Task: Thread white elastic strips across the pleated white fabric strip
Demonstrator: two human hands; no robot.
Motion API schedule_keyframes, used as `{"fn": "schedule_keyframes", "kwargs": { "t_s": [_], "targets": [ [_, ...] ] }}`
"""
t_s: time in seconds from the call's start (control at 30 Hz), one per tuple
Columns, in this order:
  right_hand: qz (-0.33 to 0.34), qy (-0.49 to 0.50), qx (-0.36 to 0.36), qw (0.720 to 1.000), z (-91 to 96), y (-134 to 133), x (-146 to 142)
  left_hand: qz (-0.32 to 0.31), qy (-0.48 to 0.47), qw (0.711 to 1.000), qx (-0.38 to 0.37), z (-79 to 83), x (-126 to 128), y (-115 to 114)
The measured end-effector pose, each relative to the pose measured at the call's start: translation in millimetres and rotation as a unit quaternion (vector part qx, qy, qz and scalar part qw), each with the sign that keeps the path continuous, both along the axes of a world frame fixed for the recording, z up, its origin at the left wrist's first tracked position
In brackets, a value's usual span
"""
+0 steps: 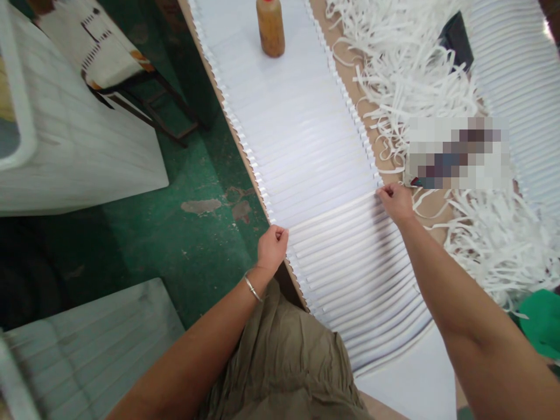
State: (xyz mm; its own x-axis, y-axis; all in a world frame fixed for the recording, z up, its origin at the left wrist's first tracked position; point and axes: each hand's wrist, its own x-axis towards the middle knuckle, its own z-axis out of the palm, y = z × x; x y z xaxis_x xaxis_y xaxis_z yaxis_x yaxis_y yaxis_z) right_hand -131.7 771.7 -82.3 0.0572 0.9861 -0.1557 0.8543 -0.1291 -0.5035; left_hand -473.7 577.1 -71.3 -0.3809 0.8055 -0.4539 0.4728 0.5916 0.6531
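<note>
Green, worn floor (188, 233) fills everything out beyond the left hand (272, 248), with a ribbed white stack (79, 151) lying on it farther that way. Under both hands runs a long brown table (373, 143), covered by a row of white sheets (301, 134) laid overlapping like shingles, so that only a narrow band of each shows and the side edges form a sawtooth line. Beyond the right hand (396, 201), and out to its far side, lies a loose heap of paper strips (406, 64), thin, white and curling. The top sheet (332, 211) stretches straight between the two hands, plain white, its near edge slightly lifted above the bands nearer the body. The left hand is curled into a loose fist, thumb and forefinger pinching that sheet's left end at the table edge; the right hand, fingers bent, pinches the right end. Well ahead of the hands a bottle (270, 27) of brownish liquid stands upright on the row. A thin bracelet (252, 287) circles the left wrist.
</note>
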Motion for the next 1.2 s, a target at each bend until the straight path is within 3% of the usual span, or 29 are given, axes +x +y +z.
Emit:
{"fn": "schedule_keyframes", "kwargs": {
  "t_s": [0.2, 0.6, 0.83, 1.03, 1.2],
  "targets": [
    [0.012, -0.064, 0.015, 0.998, 2.7, -4, -7, -0.005, 0.016, 1.000, -0.013, 1.1, 1, 1],
    [0.019, -0.083, 0.033, 0.996, -3.9, -8, -6, -0.025, 0.051, 0.998, -0.034, 1.3, 3, 1],
    [-0.048, -0.072, 0.041, 0.995, 0.8, -14, -10, -0.069, 0.094, 0.992, -0.050, 2.5, 1, 4],
    [-0.017, -0.096, 0.092, 0.991, 26.1, 2, -11, -0.051, -0.002, 0.998, 0.029, -3.3, -11, -3],
    [0.024, -0.233, 0.017, 0.972, 27.3, 38, -29, -0.079, -0.117, 0.989, 0.039, -3.9, -35, -13]
  ]
}}
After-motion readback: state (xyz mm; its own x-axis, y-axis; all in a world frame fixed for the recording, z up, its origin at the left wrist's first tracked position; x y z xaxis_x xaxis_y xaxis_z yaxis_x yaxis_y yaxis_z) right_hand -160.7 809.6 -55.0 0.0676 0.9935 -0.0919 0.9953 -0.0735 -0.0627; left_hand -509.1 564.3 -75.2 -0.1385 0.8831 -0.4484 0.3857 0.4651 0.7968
